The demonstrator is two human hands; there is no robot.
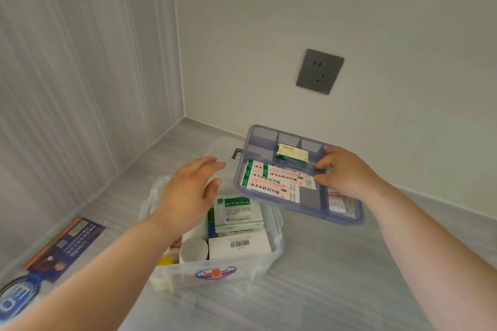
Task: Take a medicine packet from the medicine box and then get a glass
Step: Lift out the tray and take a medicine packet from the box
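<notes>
Head view: the right hand [347, 173] grips the translucent blue compartment tray [295, 177] by its handle, holding it clear to the right, likely to expose the clear plastic medicine box [215, 274] on the grey table [322, 277]. The left hand [188, 191], fingers spread and empty, hovers just above the green-and-white medicine packets [238, 212] inside.

Translucent blue tray [347, 220], clear medicine box [242, 274] (red cross emblem).
</notes>
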